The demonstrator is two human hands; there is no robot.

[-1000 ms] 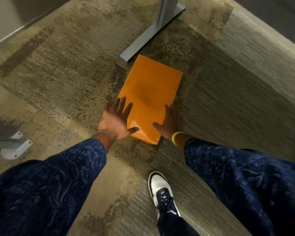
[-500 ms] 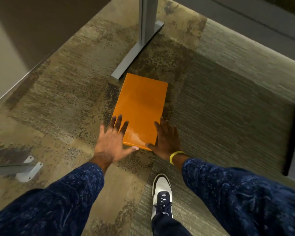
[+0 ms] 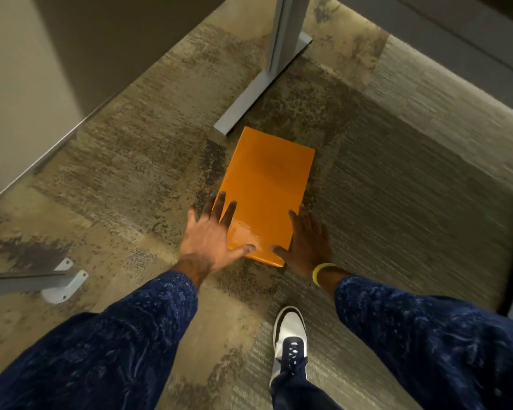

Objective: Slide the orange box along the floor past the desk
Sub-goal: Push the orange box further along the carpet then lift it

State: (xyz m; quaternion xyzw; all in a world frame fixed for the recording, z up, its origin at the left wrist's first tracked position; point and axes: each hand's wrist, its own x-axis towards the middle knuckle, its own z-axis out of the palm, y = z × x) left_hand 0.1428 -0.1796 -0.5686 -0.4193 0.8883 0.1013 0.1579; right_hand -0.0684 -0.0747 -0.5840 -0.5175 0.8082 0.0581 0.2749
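Head view showed a white shoe (image 3: pixel 289 329) on patchy carpet (image 3: pixel 125 173); both splayed hands, left hand (image 3: pixel 211 241) and right hand (image 3: pixel 308 241), pressed flat, ungripping, on the orange box (image 3: pixel 267 184), just before the grey desk foot (image 3: pixel 258 87) and wall (image 3: pixel 27 84).

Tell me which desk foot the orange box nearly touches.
The long grey desk foot ahead, its near end beside the orange box's far left corner; the white-tipped foot lies far off, left of the left hand.

Orange box (image 3: pixel 267 190): flat, glossy, rectangular; lay flat on the carpet, far corner just beside the desk foot (image 3: pixel 249 102).
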